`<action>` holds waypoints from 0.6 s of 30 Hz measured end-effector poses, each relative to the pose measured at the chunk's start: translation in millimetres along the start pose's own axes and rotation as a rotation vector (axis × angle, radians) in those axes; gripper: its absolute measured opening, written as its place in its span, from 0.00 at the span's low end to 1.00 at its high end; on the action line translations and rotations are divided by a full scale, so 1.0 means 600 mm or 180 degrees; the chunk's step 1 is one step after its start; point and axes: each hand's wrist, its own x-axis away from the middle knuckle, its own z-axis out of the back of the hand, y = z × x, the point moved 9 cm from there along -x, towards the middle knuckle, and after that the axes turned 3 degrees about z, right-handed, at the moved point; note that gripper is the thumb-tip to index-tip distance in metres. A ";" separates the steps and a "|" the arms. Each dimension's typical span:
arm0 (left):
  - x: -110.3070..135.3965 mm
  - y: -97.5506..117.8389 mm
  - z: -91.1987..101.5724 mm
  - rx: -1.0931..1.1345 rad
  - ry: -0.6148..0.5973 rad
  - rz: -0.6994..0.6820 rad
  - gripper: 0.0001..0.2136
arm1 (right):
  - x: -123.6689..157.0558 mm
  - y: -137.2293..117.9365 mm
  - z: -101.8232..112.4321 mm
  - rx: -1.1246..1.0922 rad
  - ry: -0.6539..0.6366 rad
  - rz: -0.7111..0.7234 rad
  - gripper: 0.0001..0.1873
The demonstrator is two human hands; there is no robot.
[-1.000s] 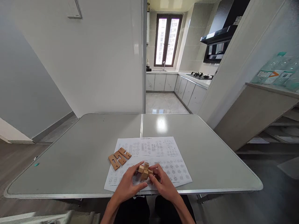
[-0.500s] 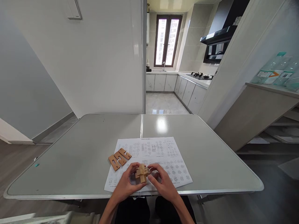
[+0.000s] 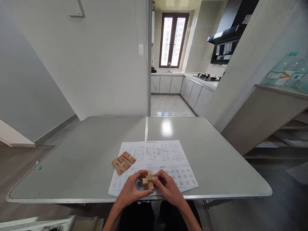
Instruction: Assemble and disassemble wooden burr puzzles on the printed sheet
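Note:
A partly joined wooden puzzle [image 3: 149,180], cross-shaped and pale tan, sits between my two hands just above the near table edge. My left hand [image 3: 132,190] curls round its left side with thumb and fingers closed on it. My right hand [image 3: 168,190] grips its right side the same way. Both hands hover over a printed instruction sheet [image 3: 166,157] full of small diagrams. Three loose notched wooden pieces [image 3: 123,161] lie side by side on the sheet's left edge, a short way left of my left hand.
The grey folding table [image 3: 79,160] has a seam down its middle and a rounded metal rim. A small teal speck [image 3: 38,168] lies near its left edge. A shelf unit with plastic bottles [image 3: 284,75] stands at right; a kitchen opens behind.
The puzzle has been turned in my hands and drawn slightly nearer; both hands closed in tighter around it. The loose pieces have not moved.

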 end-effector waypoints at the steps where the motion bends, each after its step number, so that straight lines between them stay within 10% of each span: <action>1: -0.001 -0.003 -0.001 -0.0014 -0.0009 0.0019 0.25 | 0.001 0.001 0.000 0.0007 -0.0008 0.0003 0.16; 18: -0.001 -0.010 0.000 -0.0038 0.0063 -0.0036 0.25 | 0.003 -0.003 -0.001 0.0141 -0.0085 0.0081 0.13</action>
